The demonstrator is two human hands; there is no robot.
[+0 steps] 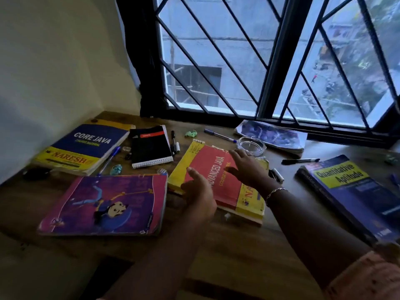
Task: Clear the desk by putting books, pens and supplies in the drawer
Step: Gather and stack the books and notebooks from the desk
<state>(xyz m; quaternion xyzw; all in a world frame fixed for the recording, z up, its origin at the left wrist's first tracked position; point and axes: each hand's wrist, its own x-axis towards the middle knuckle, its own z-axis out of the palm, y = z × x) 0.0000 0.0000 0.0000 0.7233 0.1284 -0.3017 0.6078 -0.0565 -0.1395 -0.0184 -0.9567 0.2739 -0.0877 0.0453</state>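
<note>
The right hand (246,167) is spreading fingers over the red book (216,185) beneath, probably to lift it; the left hand (200,193) is hiding its fingers.

I am looking at a study corner in a home: a wooden desk (238,247) set into the wall corner under a barred window (216,50), covered with Java course books (86,144) and pens (218,135), a street below outside.

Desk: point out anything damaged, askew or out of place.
The Advanced Java book lies skewed, its page edges frayed at the near corner. The purple book has a tattered near corner. A crumpled green scrap lies behind the Java book, and a glass ashtray beside it is no desk supply.
</note>
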